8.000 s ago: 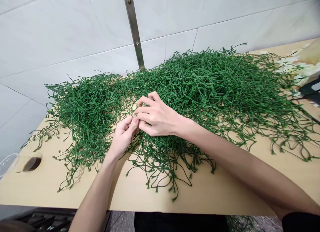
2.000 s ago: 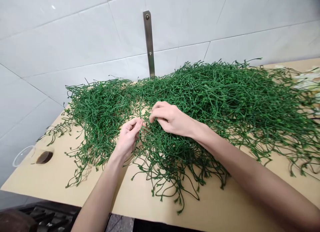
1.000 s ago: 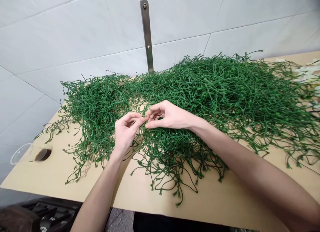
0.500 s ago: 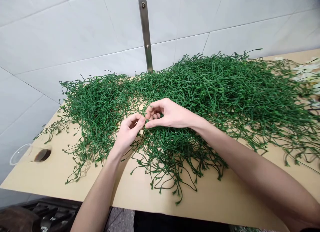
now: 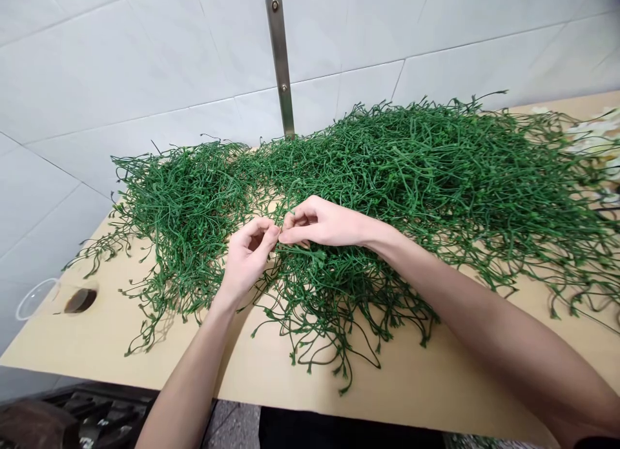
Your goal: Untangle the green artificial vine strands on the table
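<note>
My left hand (image 5: 249, 252) is closed in a pinch, thumb against forefinger, at the middle of a large heap of thin green artificial stems (image 5: 411, 158). My right hand (image 5: 324, 223) meets it there, its thumb and fingers also pinched, so the fingertips of both hands nearly touch. A thin green stem shows at the pinch, mostly covered by the fingers. Its exact ends cannot be made out. Around and below both hands lie loose curly stems with small forked tips (image 5: 339, 345).
The stems spread over a pale wooden table (image 5: 194, 371). At the left lies a clear plastic cup (image 5: 53, 300) with dark brown liquid. White flowers (image 5: 598, 139) are at the far right. A metal bracket (image 5: 279, 61) is fixed to the tiled wall behind.
My right hand's fingers have closed from a looser curl into a pinch beside the left fingertips. My left hand stays nearly in place. The view has shifted slightly.
</note>
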Demonstrator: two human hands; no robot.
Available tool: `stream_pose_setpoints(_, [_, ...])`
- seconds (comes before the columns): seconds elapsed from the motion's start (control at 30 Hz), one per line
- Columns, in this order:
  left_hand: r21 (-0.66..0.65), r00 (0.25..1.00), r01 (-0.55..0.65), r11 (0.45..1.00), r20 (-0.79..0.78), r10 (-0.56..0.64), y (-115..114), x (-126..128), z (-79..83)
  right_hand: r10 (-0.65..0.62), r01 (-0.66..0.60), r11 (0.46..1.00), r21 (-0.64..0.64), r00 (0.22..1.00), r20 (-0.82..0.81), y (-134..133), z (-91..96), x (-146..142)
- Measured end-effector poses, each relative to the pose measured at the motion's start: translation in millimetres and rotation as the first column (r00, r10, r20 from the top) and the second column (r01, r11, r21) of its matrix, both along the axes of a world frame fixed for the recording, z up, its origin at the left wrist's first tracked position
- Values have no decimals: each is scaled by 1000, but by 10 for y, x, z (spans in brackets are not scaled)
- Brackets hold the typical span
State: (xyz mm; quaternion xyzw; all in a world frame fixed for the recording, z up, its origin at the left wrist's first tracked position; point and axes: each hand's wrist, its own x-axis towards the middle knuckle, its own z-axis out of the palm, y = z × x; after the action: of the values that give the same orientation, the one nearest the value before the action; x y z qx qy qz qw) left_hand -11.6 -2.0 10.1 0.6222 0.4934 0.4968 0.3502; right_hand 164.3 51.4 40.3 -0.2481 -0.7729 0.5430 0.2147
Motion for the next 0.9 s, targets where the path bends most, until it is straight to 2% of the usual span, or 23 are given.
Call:
stream_pose_setpoints(0.17, [-5, 999, 42, 999, -18, -42, -23, 26, 7, -89, 89, 996, 5, 996, 30, -31, 6, -63])
stream_pose_setpoints(0.27, [-4, 999, 51, 999, -17, -51, -43, 32, 11, -128, 121, 990, 71, 987, 100, -52, 1, -96])
stream_pose_setpoints(0.43, [-20, 996, 92, 996, -19, -93, -48, 4, -20, -201, 178, 968, 179, 972, 122, -73, -25, -134])
stream_pose_setpoints(0.53, [-27, 990, 122, 992, -62, -124, -42, 0, -39, -265, 220, 918, 329, 959, 98, -111, -20, -156])
stream_pose_setpoints(0.63, [-34, 991, 130, 991, -31, -131, -37, 17, -43, -306, 239, 847, 475, 950, 68, -161, -2, -184])
stream_pose_setpoints(0.9, [-85, 981, 156, 984, 128, -145, 1, 14, -64, -327, 233, 780, 580, 943, 60, -199, -15, -209])
